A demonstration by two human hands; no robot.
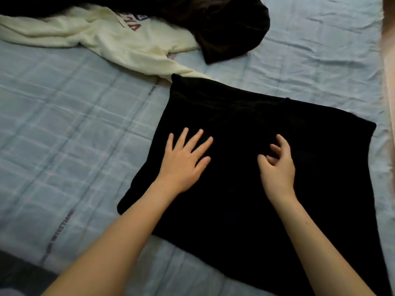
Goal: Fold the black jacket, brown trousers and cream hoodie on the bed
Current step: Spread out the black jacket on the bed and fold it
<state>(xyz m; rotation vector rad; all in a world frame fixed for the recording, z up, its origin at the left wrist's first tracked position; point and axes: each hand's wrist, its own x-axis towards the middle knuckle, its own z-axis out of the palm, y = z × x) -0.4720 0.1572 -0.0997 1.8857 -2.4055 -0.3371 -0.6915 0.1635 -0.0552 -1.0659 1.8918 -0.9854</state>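
The black jacket [245, 116] lies flat on the bed as a broad folded rectangle in the middle right. My left hand [186, 161] rests palm down on it with fingers spread. My right hand [277, 165] hovers over or lightly touches the jacket beside it, fingers loosely curled, holding nothing. The cream hoodie [111, 39] lies crumpled at the far left, one sleeve reaching toward the jacket's far corner. The dark brown trousers [230, 26] sit bunched at the far middle, partly over the hoodie.
The bed [64, 129] is covered by a pale blue checked sheet with wrinkles. Its right edge runs along a light wall or bed frame [389, 82]. A dark strip shows at the near left corner.
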